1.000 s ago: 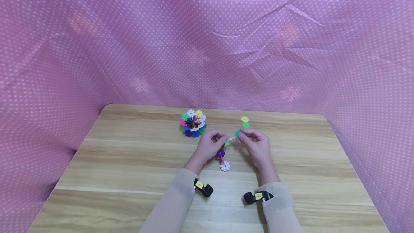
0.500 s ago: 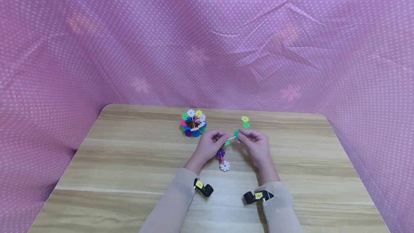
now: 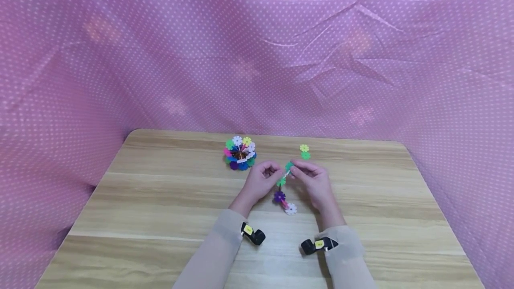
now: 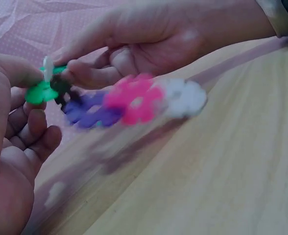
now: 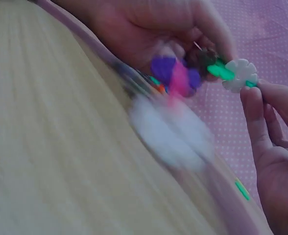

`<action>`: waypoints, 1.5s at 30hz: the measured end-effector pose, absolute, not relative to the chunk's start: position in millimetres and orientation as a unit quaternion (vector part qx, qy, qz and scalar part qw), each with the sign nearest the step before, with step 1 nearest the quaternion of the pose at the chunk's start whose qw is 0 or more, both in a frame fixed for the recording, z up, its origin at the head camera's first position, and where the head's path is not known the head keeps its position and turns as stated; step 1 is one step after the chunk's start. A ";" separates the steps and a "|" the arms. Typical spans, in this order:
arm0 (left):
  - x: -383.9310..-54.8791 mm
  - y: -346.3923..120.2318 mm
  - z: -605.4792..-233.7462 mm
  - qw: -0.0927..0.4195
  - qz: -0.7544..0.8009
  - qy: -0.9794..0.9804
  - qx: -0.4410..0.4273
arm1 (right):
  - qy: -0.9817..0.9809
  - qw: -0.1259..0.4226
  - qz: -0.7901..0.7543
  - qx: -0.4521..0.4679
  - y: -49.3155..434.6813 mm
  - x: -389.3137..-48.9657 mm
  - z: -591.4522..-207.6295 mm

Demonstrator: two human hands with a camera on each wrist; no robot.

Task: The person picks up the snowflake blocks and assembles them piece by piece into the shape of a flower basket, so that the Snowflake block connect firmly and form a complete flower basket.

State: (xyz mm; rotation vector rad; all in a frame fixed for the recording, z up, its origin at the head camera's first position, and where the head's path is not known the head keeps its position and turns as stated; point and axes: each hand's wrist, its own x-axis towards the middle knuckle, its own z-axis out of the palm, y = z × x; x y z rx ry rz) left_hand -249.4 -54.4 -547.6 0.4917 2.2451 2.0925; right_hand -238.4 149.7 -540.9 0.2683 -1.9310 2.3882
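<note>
A chain of linked plastic flower-shaped discs hangs between my hands. In the head view my left hand [image 3: 260,180] pinches it near a green disc [image 3: 281,182]. My right hand [image 3: 315,185] pinches the teal disc [image 3: 288,166] at the upper end. A white disc [image 5: 240,76] stands edgewise between these two. Below the green disc follow a dark brown disc [image 4: 63,90], a purple disc [image 4: 94,109], a pink disc [image 4: 136,99] and a white end disc [image 4: 185,98], blurred in the right wrist view. Fingers partly hide the pinched discs.
A multicoloured ball-like cluster of flower discs [image 3: 240,153] stands on the wooden table [image 3: 160,200], beyond the left hand. Past the right hand lie a loose yellow disc [image 3: 304,148] and a green one [image 3: 306,155]. A pink dotted cloth [image 3: 257,57] hangs around the table.
My right hand has moved slightly left, bringing the teal disc closer to the left hand. The chain's lower end has swung right and a little nearer. The left hand has barely moved.
</note>
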 end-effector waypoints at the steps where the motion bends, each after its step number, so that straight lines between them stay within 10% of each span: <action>1: -249.8 -54.4 -548.0 0.013 0.675 0.720 0.161 | -0.630 0.024 0.771 0.088 148.4 -238.1 -540.5; 45: -252.0 -55.1 -550.4 -0.026 0.675 0.729 0.107 | -0.885 0.138 0.443 -0.041 184.7 -293.7 -559.7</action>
